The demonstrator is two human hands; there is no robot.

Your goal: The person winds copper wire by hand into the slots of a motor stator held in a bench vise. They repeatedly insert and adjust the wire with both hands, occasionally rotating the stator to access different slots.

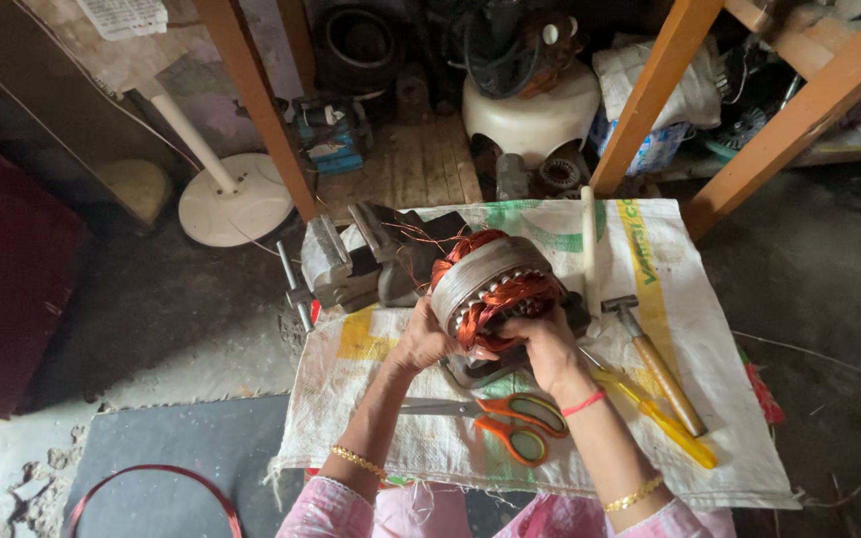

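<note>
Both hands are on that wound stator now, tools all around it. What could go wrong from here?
1. Loose copper wire strands trail from the stator toward the vise; they could snag or snap if it turns.
2. The left hand and right hand hold the stator tilted; it may slip onto the sack.
3. The scissors lie under the wrists, so a dropped arm might catch them.

White woven sack (680, 299), green and yellow print, spread flat under tools

I note glossy copper wire and dull grey metal on the stator (490, 284), a coarse woven plastic sack (690, 329), a wooden-handled hammer (655, 364).
</note>
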